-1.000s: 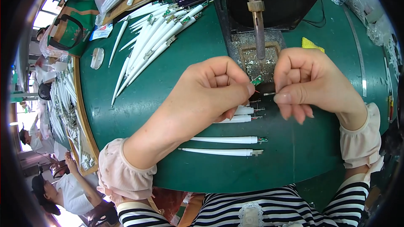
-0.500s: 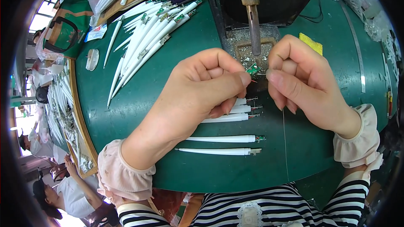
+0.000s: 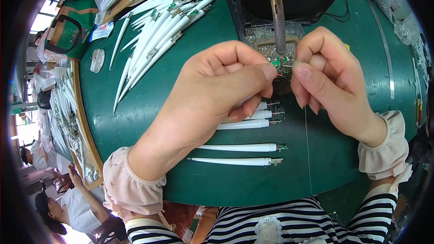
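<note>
Here, left hand (image 3: pixel 226 81) pinches green circuit board (image 3: pixel 275 62) between fingers, at soldering iron (image 3: pixel 279 27) tip; right hand (image 3: pixel 332 81) pinches thin wire (image 3: pixel 308 153) likewise. Best: hold board still, feed wire sparingly, heat briefly.

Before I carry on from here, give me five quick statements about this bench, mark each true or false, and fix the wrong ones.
1. The left hand holds a small green circuit board. True.
2. The right hand is spread wide open. False: its fingers are curled, with a thin wire running down below them.
3. The soldering iron points down toward the board. True.
4. The piled white rods lie to the iron's right. False: the piled white rods lie to its left.
5. A long grey strip lies to the right of the right hand. True.
</note>
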`<action>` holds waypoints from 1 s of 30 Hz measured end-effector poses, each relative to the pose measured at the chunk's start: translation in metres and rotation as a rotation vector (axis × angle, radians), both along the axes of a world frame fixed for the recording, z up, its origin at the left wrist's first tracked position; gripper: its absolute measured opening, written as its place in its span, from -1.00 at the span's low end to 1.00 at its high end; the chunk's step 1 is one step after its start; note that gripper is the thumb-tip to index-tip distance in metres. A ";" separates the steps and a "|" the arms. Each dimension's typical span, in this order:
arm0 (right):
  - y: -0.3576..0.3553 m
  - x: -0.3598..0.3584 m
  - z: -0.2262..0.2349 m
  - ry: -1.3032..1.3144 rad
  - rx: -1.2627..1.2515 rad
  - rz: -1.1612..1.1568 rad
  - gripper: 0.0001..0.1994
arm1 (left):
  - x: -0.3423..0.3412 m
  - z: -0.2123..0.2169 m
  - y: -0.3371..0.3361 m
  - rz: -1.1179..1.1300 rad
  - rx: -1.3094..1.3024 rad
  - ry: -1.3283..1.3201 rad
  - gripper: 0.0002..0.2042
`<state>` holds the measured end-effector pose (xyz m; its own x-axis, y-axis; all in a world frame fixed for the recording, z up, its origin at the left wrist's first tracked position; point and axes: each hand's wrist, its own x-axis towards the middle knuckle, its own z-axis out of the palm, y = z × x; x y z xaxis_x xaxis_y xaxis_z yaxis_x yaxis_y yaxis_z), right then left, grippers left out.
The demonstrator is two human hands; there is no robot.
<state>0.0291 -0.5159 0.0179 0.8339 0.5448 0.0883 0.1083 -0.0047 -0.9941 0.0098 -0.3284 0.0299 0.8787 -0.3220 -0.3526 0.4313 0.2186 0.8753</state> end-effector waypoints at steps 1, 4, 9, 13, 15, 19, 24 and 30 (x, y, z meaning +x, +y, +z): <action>0.000 0.000 0.000 0.000 -0.001 0.000 -0.86 | 0.000 0.000 0.000 0.000 -0.001 0.000 -0.91; 0.001 0.000 -0.002 -0.050 0.017 0.001 -0.86 | 0.000 -0.001 0.000 -0.011 0.002 -0.017 -0.91; 0.001 0.001 -0.001 -0.047 0.007 0.009 -0.86 | 0.001 -0.001 -0.001 -0.002 0.002 -0.023 -0.91; 0.001 0.000 -0.003 -0.056 0.015 0.001 -0.86 | 0.001 -0.002 0.001 -0.002 -0.017 -0.018 -0.91; -0.001 0.000 -0.004 -0.084 0.013 -0.009 -0.86 | 0.001 0.000 0.003 -0.014 0.025 0.022 -0.92; -0.001 -0.002 -0.002 -0.088 -0.018 -0.011 -0.86 | 0.001 -0.003 0.003 0.002 0.022 0.047 -0.92; -0.004 -0.005 -0.002 -0.349 -0.172 -0.029 -0.85 | 0.001 -0.004 0.002 -0.026 -0.020 0.052 -0.94; 0.000 -0.007 -0.003 -0.775 -0.248 -0.073 -0.80 | -0.003 -0.002 0.003 -0.084 -0.030 0.130 -0.95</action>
<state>0.0219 -0.5161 0.0147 0.6197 0.5707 0.5388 0.7557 -0.2488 -0.6058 0.0072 -0.3252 0.0279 0.7957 -0.4041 -0.4511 0.5587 0.2022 0.8044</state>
